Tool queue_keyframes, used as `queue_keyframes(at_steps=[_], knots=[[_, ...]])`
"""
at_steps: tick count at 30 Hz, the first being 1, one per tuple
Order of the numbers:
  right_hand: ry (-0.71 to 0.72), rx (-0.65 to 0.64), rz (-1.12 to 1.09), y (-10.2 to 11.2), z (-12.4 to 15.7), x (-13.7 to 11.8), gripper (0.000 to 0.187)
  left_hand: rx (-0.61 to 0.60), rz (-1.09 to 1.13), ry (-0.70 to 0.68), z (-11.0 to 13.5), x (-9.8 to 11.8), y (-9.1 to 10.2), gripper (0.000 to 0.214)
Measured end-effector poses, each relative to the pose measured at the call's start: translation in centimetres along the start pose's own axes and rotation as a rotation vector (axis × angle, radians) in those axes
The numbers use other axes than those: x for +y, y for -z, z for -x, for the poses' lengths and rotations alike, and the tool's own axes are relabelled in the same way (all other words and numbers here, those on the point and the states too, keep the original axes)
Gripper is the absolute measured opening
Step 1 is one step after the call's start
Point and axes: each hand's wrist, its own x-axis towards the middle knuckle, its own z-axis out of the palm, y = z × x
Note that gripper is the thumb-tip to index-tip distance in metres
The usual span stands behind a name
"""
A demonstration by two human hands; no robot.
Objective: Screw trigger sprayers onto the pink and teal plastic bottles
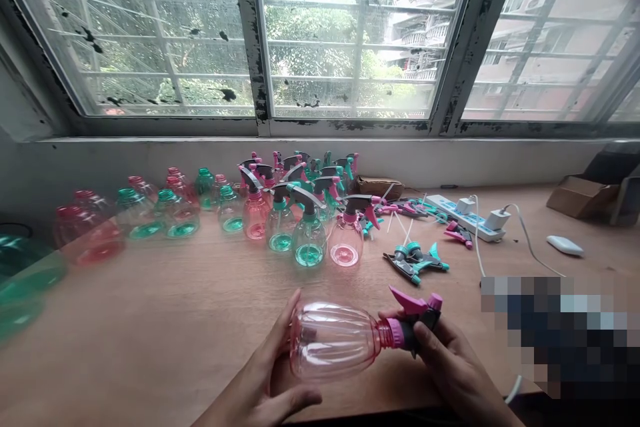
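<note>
While right hand (453, 350) grips sprayer (409, 335), bottle (333, 340) horizontal.

Between the left hand (273, 370) and right hand (445, 350), a translucent pink bottle (333, 340) with lengthwise ribs and a black-and-pink spray head (423, 320); beyond the left hand, green and pink bottles (309, 243); beyond the right hand, turquoise-and-black spray heads (423, 261) and a white-and-blue power strip (467, 218); under both, a brown bench (200, 320)

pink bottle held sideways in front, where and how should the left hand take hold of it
Probably best around the wide, rounded body of the pink bottle, near its base, coming from the left. It is held sideways with its base toward the left hand, while the right hand grips the spray head at the narrower end.
</note>
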Motion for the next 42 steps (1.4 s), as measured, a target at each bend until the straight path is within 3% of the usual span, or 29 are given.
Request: queue_keyframes(at_steps=[5,16,23,32,36,42], knots=[[0.004,0.011,-0.001,0.02,-0.01,0.07,0.040,-0.026,0.115,-0.005,-0.10,-0.30,-0.21,0.092],[-0.005,-0.023,0.002,0.17,-0.01,0.12,0.039,-0.006,0.058,-0.011,-0.35,-0.32,-0.07,0.104],[-0.004,-0.016,0.006,0.17,-0.04,0.24,0.040,-0.023,0.078,0.003,-0.17,-0.09,0.07,0.095],[0.000,-0.025,-0.001,0.06,-0.01,0.11,0.037,0.006,0.056,-0.025,-0.33,0.22,-0.13,0.108],[-0.001,-0.015,-0.003,0.09,0.00,0.17,0.037,-0.021,0.123,0.010,-0.18,-0.01,-0.02,0.093],[-0.008,-0.031,-0.003,0.06,-0.03,0.20,0.038,-0.006,0.089,-0.045,-0.38,-0.38,-0.11,0.092]])
